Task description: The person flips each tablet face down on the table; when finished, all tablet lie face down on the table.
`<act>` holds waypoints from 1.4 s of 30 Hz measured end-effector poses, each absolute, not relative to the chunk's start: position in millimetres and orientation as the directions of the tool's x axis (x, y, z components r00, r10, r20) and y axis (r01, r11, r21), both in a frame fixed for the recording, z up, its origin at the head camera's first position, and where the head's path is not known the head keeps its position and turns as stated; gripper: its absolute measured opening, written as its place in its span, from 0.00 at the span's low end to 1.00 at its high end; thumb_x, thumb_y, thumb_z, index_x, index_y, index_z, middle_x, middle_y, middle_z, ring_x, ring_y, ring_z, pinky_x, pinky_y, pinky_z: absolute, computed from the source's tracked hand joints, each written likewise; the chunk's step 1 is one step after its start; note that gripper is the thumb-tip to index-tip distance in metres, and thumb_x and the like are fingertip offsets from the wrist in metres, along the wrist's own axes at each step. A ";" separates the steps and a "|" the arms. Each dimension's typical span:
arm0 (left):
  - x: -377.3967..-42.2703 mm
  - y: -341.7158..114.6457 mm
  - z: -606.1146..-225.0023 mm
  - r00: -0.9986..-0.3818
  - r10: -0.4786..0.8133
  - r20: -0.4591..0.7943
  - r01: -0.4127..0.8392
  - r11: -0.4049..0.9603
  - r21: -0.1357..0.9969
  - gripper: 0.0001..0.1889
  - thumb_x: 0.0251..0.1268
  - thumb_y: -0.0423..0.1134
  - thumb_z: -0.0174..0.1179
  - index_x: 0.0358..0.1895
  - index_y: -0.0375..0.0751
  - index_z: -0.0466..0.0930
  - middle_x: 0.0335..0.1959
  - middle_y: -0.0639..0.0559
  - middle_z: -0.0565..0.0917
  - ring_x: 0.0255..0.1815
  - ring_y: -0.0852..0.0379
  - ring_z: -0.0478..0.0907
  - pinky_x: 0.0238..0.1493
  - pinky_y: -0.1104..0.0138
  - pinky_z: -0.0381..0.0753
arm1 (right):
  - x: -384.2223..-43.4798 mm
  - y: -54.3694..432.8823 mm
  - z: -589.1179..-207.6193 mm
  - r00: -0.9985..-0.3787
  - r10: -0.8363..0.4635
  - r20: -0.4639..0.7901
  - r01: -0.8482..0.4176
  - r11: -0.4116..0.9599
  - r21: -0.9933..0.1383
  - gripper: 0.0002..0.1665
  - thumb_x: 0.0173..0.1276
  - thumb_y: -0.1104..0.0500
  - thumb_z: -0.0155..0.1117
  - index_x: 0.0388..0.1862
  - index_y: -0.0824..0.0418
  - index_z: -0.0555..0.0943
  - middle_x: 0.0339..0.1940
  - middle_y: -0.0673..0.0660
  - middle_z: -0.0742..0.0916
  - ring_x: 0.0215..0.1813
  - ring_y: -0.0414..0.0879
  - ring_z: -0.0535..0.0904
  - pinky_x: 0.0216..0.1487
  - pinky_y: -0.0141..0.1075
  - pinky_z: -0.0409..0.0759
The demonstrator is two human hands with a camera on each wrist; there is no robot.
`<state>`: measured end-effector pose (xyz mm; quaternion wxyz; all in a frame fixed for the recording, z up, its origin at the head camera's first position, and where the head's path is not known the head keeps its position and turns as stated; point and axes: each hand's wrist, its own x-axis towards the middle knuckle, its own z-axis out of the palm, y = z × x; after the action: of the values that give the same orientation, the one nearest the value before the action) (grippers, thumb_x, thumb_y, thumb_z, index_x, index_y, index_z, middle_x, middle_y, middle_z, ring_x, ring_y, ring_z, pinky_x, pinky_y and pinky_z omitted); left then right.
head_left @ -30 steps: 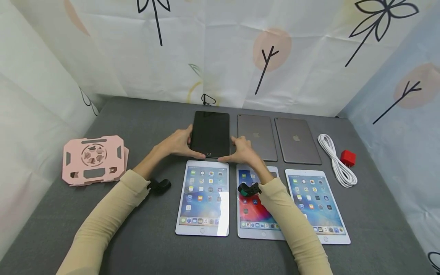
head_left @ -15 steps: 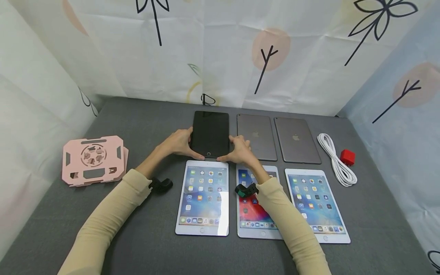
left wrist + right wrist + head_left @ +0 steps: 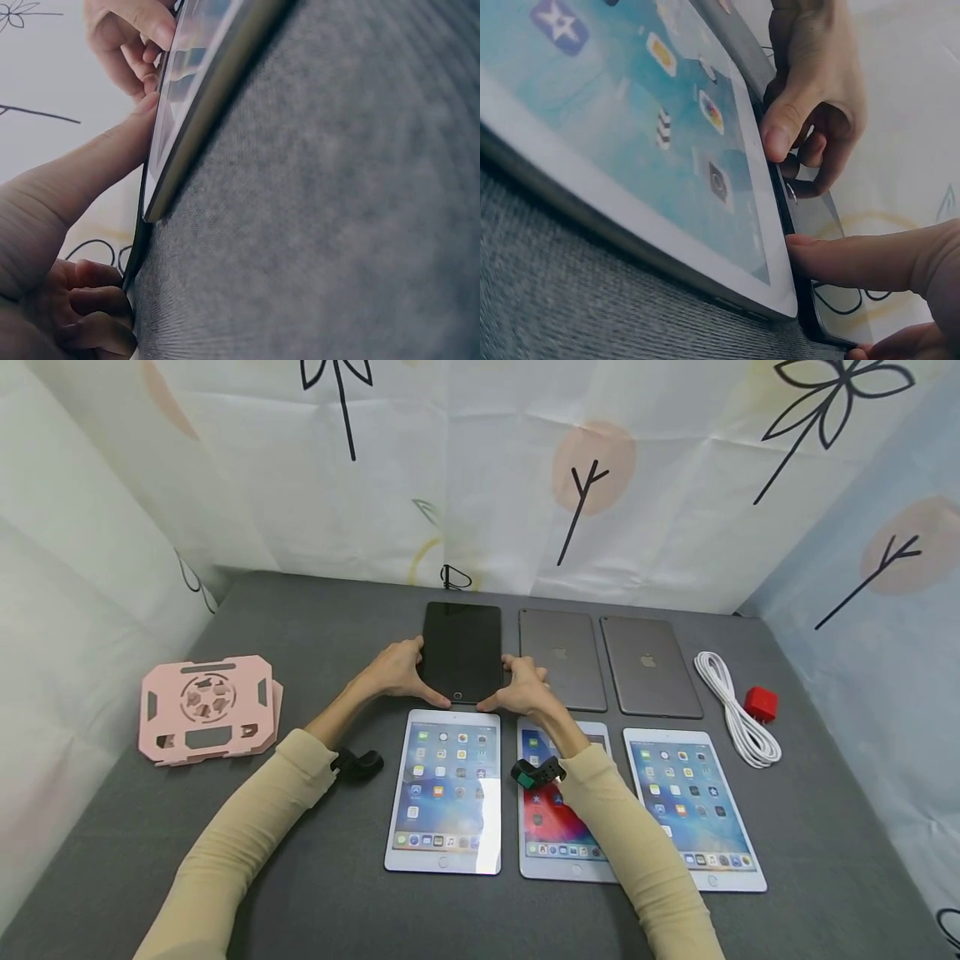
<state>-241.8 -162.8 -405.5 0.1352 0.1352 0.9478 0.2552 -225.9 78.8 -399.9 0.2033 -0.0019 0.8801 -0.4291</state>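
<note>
A black-fronted tablet (image 3: 462, 653) lies screen up at the back of the table, its screen dark. My left hand (image 3: 401, 675) holds its lower left corner, thumb along the near edge and fingers at the left side. At the lower right corner my right hand (image 3: 525, 687) grips it the same way. In the left wrist view, curled fingers (image 3: 97, 304) meet the tablet's edge. Just in front lies a white tablet (image 3: 444, 789) with a lit home screen; in the right wrist view the thumb (image 3: 855, 259) is close to its far edge.
Two grey tablets lie back up on the right, one nearer (image 3: 562, 643) and one farther (image 3: 651, 664). Two more white tablets, one red-screened (image 3: 543, 827) and one blue-screened (image 3: 701, 802), sit in front. A white cable (image 3: 738, 710), red charger (image 3: 761, 703) and pink plates (image 3: 206, 710) flank them.
Both hands stay at the black tablet's lower corners, with only slight shifts of the wrists and forearms. The tablet keeps its place on the table.
</note>
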 end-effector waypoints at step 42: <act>-259.3 -123.2 -398.4 -0.851 0.464 -0.244 0.149 0.660 0.737 0.60 0.49 0.55 0.79 0.80 0.32 0.54 0.77 0.35 0.67 0.79 0.40 0.62 0.78 0.47 0.64 | -211.8 112.0 -372.5 -0.923 -0.383 0.041 -0.076 0.075 -0.994 0.59 0.59 0.75 0.66 0.85 0.56 0.50 0.78 0.66 0.65 0.65 0.68 0.75 0.54 0.35 0.81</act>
<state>-259.3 -123.2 -398.4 0.2106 0.1730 0.8862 0.3746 -211.8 112.0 -372.5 0.1161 -0.1583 0.7239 -0.6613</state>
